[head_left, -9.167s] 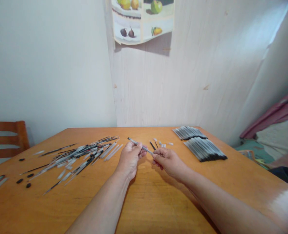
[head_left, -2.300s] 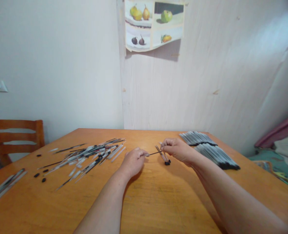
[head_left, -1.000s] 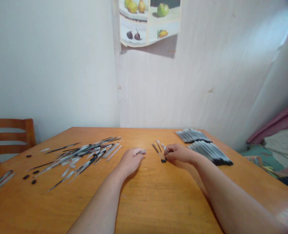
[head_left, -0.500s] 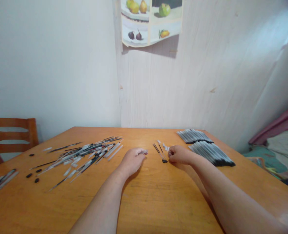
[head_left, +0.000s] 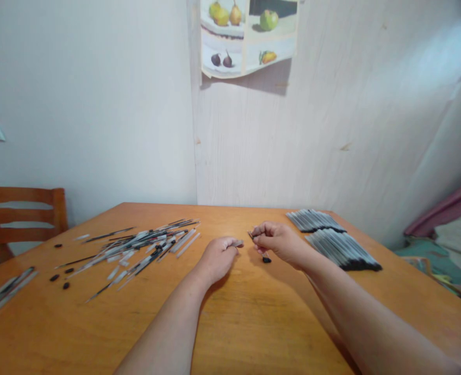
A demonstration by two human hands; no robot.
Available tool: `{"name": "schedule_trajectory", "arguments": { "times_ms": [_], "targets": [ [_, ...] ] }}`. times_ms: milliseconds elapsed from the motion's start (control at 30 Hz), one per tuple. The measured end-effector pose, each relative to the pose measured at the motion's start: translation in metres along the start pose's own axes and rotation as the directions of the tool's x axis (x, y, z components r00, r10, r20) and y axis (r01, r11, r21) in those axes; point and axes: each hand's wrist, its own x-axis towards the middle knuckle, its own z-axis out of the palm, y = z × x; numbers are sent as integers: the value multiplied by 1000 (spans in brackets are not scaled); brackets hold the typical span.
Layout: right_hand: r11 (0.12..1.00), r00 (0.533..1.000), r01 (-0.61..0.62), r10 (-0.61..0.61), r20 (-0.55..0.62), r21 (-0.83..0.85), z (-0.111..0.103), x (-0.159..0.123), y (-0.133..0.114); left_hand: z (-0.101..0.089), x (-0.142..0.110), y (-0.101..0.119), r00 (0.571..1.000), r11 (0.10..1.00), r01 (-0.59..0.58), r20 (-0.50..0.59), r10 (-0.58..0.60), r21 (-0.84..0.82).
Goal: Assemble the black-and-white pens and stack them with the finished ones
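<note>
My left hand (head_left: pixel 219 258) is above the middle of the table, its thumb and fingers pinched on a short grey-white pen piece (head_left: pixel 237 243) that points right. Whether this is a whole barrel I cannot tell, as the fingers cover most of it. Just to the right, my right hand (head_left: pixel 274 240) pinches a thin, dark pen refill (head_left: pixel 250 236), its end towards the left hand. A small gap lies between the two hands. Below the right hand's fingers a black pen plug (head_left: pixel 266 260) rests on the wood; other parts there are hidden by that hand.
A loose heap of refills, clear barrels and caps (head_left: pixel 136 247) spreads over the left side. Several black plugs (head_left: pixel 66 286) lie near it. Two rows of pens (head_left: pixel 341 249) are at the right. More long parts (head_left: pixel 7 294) lie at the left edge. A wooden chair (head_left: pixel 23 216) stands beyond.
My right hand has moved left and up from beside the small parts, and now a refill shows in its fingers. The left hand has stayed nearly in place; its pen piece shows more.
</note>
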Motion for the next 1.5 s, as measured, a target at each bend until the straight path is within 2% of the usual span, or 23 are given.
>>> {"name": "schedule_trajectory", "arguments": {
  "times_ms": [100,233,433,833,1033,1500],
  "targets": [
    [1000,1000,11,-11,-19,25,11,-3,-9,0,-1,3,1000,1000,-11,-3,11,-5],
    [998,999,32,-33,-23,-49,17,-5,-11,-1,-1,5,999,999,-42,13,42,-2],
    [989,998,56,-59,-13,-135,19,-7,-12,-1,0,4,997,998,-68,34,68,15],
    [969,999,45,-48,-7,-243,19,-8,-16,-2,-2,9,998,998,-46,38,44,44],
    [971,998,61,-62,1,-232,20,-8,-14,-3,-2,9,996,996,-67,59,64,52],
    [936,998,58,-63,-4,-347,22,-10,-18,-2,-3,8,994,996,-79,81,75,39]
  ]
}}
